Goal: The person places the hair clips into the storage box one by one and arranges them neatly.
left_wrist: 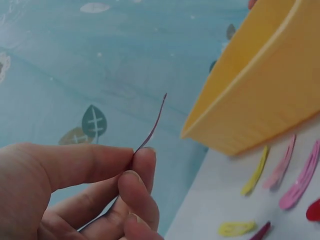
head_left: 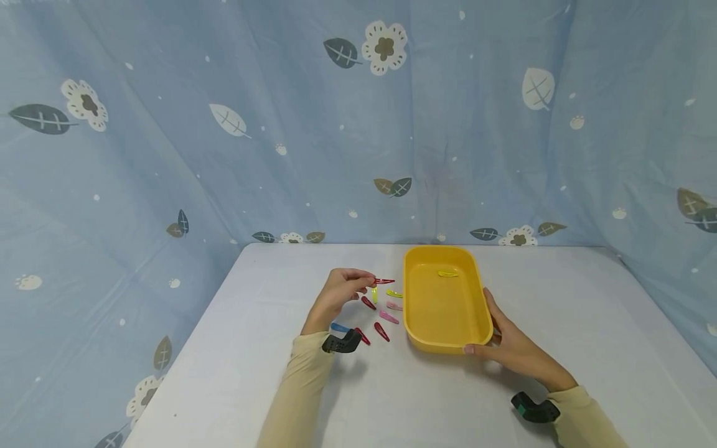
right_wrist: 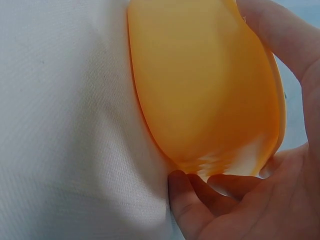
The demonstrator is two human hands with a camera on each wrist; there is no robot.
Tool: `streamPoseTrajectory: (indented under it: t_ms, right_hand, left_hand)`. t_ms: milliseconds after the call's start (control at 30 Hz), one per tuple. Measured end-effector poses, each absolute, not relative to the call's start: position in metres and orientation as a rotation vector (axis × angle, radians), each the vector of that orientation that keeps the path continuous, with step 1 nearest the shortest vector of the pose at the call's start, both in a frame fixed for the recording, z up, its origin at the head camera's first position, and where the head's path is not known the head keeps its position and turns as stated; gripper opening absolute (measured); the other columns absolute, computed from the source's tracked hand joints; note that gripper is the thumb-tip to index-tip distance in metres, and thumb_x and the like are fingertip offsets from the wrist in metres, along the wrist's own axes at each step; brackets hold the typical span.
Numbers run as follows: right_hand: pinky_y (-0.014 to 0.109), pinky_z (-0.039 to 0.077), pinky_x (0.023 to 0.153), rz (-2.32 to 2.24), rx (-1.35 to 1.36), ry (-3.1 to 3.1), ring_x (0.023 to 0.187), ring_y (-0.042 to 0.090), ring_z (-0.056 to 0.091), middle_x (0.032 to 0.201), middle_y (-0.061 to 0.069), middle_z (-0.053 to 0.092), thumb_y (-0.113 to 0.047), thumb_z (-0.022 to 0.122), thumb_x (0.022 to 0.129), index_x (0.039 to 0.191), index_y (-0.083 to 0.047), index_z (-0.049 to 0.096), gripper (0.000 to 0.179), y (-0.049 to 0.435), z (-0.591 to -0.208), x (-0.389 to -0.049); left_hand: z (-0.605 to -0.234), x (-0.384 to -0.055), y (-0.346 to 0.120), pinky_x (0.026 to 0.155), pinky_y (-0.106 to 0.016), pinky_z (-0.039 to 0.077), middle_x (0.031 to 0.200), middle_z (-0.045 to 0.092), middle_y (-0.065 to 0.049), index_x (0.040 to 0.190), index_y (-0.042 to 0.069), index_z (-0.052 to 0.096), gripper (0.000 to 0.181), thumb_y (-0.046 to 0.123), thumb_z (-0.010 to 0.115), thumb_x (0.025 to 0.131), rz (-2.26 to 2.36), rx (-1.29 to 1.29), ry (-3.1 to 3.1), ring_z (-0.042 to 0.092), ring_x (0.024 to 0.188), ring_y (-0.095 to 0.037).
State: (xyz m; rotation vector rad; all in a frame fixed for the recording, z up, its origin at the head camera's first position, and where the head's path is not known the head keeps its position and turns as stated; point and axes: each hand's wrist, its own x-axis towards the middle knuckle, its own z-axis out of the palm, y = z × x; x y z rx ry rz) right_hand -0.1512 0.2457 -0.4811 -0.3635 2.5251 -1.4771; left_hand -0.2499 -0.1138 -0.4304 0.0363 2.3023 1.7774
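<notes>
Between thumb and fingertips, my left hand [head_left: 342,291] pinches a red snap hair clip [head_left: 385,281], held just left of a yellow plastic tray [head_left: 412,339]. In the left wrist view the clip [left_wrist: 159,117] appears edge-on, thin and slightly bent, pointing up. My right hand [head_left: 512,342] grips the tray at its near right corner, with the thumb at the near rim and the other fingers along the right side. One yellow hair clip [head_left: 447,274] lies inside the tray, toward its far end.
Several loose hair clips lie on the white table [head_left: 269,298] left of the tray: a pink one [head_left: 389,317], a yellow one [head_left: 394,294], a red one [head_left: 382,331] and a blue one [head_left: 340,327], among others. A blue patterned curtain [head_left: 313,124] hangs behind the table.
</notes>
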Motion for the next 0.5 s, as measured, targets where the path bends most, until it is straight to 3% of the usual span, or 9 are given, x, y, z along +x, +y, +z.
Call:
streamPoseTrajectory:
  t_ms: [133,500]
  right_hand:
    - [0.01,0.046,0.093,-1.485,-0.368,2.519,0.139,0.043,0.05,0.17,0.03,0.015,-0.03,0.08,0.09,0.165,-0.013,-0.017,0.123,0.245,-0.481,-0.151]
    - [0.008,0.044,0.092,-1.469,-0.353,2.522,0.142,0.043,0.047,0.17,0.03,0.015,-0.032,0.079,0.09,0.164,-0.013,-0.017,0.123,0.245,-0.479,-0.15]
  left_hand:
    - [-0.426,-0.252,-0.107,0.089,-0.043,0.056,0.103,0.079,-0.005,0.111,0.006,0.078,0.022,0.022,0.073,0.097,1.794,0.047,2.28,0.067,0.104,-0.039]
    - [-0.413,-0.257,-0.087,0.08,-0.029,0.056,0.101,0.079,-0.007,0.111,0.004,0.078,0.022,0.02,0.074,0.097,1.815,0.05,2.255,0.066,0.092,-0.027]
